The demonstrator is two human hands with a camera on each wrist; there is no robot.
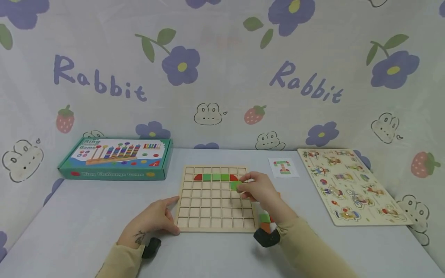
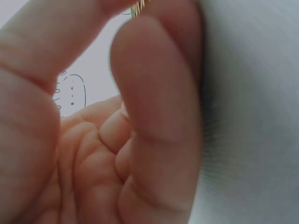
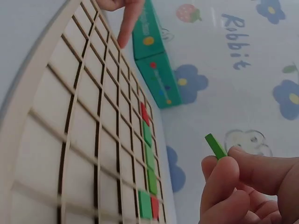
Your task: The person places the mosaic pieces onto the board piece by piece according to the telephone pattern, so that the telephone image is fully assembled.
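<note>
A wooden grid board lies on the table, its upper row holding a red rounded piece, three green squares and another red piece. In the right wrist view, a green square sits on the board beside the nearer red piece. My right hand pinches a separate green piece between thumb and finger, raised above the board's right side. My left hand touches the board's left edge with index fingertip and thumb spread apart; in the left wrist view its fingers fill much of the picture.
More green and orange blocks lie right of the board, partly hidden by my right wrist. A pattern card is behind at the right. A picture puzzle board lies far right, a teal game box back left.
</note>
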